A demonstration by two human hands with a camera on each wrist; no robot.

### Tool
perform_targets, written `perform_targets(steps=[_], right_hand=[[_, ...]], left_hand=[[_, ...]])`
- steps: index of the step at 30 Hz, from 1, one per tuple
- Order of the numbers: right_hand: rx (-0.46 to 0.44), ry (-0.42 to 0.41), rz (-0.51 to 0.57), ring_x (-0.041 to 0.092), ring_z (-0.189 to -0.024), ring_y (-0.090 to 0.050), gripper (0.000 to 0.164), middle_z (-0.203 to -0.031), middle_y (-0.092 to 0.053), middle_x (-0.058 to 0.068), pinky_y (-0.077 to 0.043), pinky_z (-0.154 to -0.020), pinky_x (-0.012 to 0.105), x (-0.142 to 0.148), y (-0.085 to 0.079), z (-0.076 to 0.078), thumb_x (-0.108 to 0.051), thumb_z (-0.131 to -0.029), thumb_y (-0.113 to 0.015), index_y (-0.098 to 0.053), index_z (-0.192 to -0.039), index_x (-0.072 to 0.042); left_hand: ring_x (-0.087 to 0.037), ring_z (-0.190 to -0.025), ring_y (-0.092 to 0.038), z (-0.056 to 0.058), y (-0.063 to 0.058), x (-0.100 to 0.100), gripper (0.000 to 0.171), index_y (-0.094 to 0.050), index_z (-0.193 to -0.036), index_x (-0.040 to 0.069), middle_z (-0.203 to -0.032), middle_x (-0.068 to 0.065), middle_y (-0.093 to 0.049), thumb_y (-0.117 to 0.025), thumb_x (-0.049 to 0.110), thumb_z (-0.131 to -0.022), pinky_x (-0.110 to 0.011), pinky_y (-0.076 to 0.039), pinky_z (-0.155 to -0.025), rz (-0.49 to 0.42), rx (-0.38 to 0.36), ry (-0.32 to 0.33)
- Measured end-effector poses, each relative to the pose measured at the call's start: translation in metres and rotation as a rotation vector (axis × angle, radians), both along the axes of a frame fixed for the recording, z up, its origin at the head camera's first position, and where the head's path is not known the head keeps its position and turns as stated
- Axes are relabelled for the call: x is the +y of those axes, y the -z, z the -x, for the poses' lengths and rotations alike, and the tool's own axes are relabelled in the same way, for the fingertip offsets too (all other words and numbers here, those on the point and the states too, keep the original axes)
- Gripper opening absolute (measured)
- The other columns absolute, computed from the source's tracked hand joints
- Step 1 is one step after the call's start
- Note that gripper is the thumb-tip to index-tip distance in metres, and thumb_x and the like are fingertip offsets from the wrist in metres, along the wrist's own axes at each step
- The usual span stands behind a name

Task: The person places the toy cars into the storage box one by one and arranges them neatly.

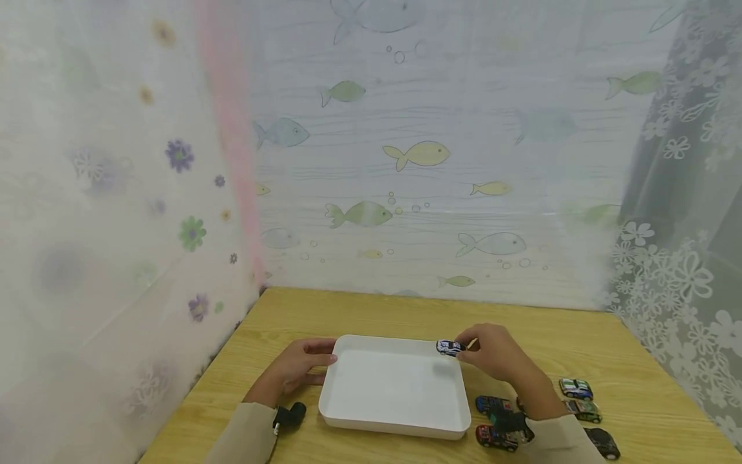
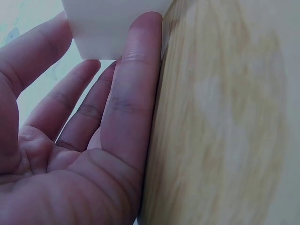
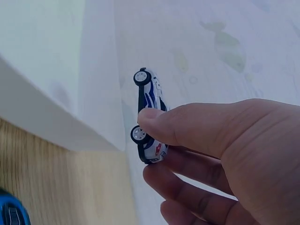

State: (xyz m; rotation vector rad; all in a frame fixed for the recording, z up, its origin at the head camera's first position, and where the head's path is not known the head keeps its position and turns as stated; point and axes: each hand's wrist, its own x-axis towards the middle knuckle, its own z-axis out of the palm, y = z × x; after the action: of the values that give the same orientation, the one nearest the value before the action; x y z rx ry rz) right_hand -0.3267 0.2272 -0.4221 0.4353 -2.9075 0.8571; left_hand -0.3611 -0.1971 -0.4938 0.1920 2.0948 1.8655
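A white rectangular tray [image 1: 400,390] stands on the wooden table. My left hand [image 1: 301,364] is at its left side, thumb tip at the rim. In the left wrist view, the fairly straight fingers [image 2: 136,75] reach the tray wall [image 2: 110,28], the lowest finger lying along the table. Between thumb and fingers, my right hand [image 1: 493,351] pinches a small white toy car [image 1: 449,348] with dark blue markings. The car is held above the tray's back right corner. Its wheels face the tray in the right wrist view, where the right hand [image 3: 253,150] grips its rear half.
Right of the tray, several toy cars lie on the table [image 1: 359,312], among them a blue car [image 1: 493,405], a red-black car [image 1: 495,438], a white-green car [image 1: 576,388] and a black car [image 1: 603,443]. My right forearm partly covers this group. Printed curtains [image 1: 440,193] stand behind the table.
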Motion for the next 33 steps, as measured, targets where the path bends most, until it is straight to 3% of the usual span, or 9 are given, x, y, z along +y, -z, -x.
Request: perform_targets(steps=[25, 33], right_hand=[[-0.09, 0.0, 0.024, 0.011, -0.077, -0.063, 0.014, -0.087, -0.072, -0.007, -0.057, -0.068, 0.03, -0.048, 0.0, 0.016, -0.015, -0.084, -0.087, -0.083, -0.096, -0.018], [-0.077, -0.049, 0.017, 0.009, -0.078, -0.064, 0.016, -0.088, -0.074, -0.007, -0.056, -0.068, 0.029, -0.059, 0.002, 0.021, -0.015, -0.082, -0.089, -0.084, -0.096, -0.019]], left_hand=[[-0.023, -0.116, -0.067, 0.003, 0.003, -0.002, 0.059, -0.055, -0.146, 0.001, -0.143, -0.017, -0.061, -0.078, 0.02, -0.095, -0.047, -0.063, -0.091, -0.021, -0.008, 0.02], [-0.024, -0.117, -0.068, 0.001, -0.001, -0.003, 0.056, -0.056, -0.146, 0.001, -0.141, -0.015, -0.062, -0.076, 0.019, -0.097, -0.046, -0.063, -0.09, -0.011, -0.005, 0.031]])
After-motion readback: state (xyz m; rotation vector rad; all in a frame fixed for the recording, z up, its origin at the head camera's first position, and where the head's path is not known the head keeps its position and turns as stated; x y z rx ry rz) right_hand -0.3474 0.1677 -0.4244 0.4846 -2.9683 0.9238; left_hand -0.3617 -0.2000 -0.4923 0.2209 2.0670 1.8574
